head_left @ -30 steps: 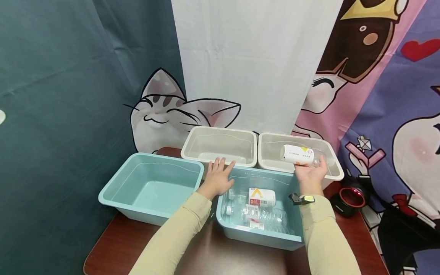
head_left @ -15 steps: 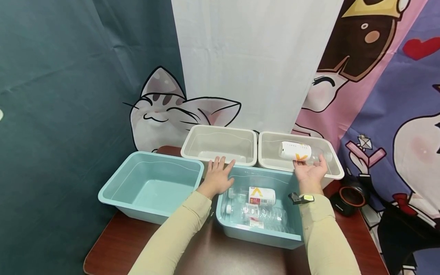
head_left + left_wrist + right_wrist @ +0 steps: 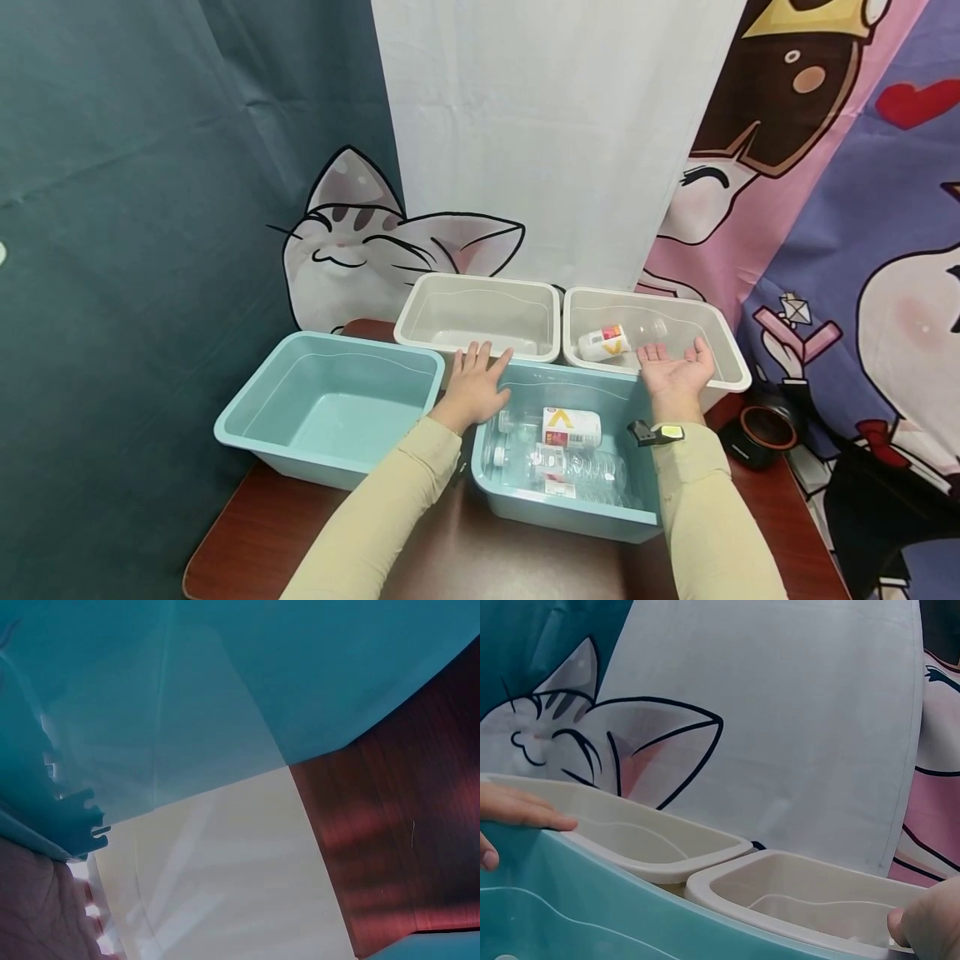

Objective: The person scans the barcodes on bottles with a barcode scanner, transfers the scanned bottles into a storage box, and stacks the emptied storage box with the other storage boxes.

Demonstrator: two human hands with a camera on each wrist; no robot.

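Note:
In the head view a clear plastic bottle with a white, yellow and red label (image 3: 604,342) lies in the right cream bin (image 3: 731,350). My right hand (image 3: 675,385) hovers palm up over that bin's front edge, fingers loosely spread and apart from the bottle. On the back left corner of the near blue bin (image 3: 570,518) rests my left hand (image 3: 474,389), its fingers straight and spread. Inside this blue bin lie several clear bottles, one with a white label (image 3: 572,429) and another with a white cap (image 3: 577,467).
A second blue bin (image 3: 330,475) stands at the left, and a left cream bin (image 3: 480,287) at the back. A black round device (image 3: 761,437) sits on the brown table (image 3: 232,533) at the right. A printed curtain (image 3: 540,142) hangs behind.
The labelled bottle has left my right hand, rolled and dropped into the right cream bin, shifting left. My right hand stays nearly in place with its fingers opened. The left hand has not moved.

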